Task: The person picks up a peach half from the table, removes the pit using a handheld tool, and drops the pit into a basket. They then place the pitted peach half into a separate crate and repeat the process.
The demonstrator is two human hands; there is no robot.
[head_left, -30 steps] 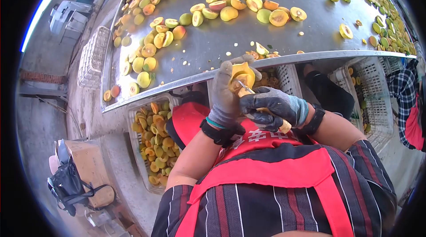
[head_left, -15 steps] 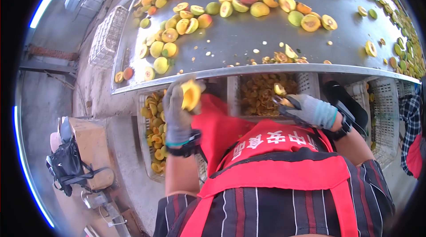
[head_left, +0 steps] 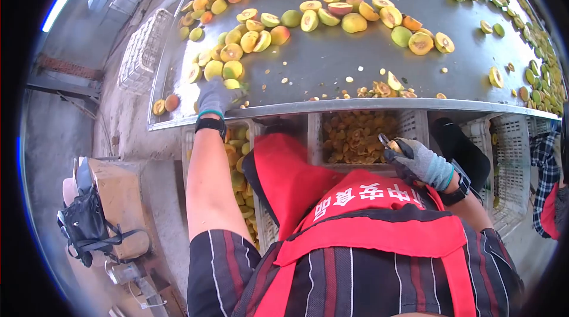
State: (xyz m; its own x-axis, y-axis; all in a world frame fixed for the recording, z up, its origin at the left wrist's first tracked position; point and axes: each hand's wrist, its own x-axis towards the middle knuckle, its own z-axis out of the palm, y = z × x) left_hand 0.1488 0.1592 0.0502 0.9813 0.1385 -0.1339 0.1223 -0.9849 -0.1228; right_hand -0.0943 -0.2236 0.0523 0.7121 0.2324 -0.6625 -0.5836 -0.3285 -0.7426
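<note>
My left hand (head_left: 214, 96), in a grey glove, reaches onto the near left part of the steel table (head_left: 332, 56) and closes over a yellow-green fruit (head_left: 232, 84) among several others. My right hand (head_left: 415, 160), in a dark and grey glove, is held near my chest over the middle crate (head_left: 355, 136) and grips a small pitting knife (head_left: 386, 141) whose blade points up and left. Halved and whole yellow, green and reddish fruit (head_left: 332, 11) lie scattered over the table.
A white crate of yellow fruit halves (head_left: 234, 163) stands under the table at my left knee. The middle crate holds darker pits and scraps. More white crates (head_left: 510, 157) stand to the right. A person in a checked sleeve (head_left: 548, 163) is at the far right. An empty crate (head_left: 139, 50) stands left of the table.
My left hand has let go of the pitted fruit half and moved up to the table's near edge onto a fresh fruit. My right hand with the knife has drawn back slightly.
</note>
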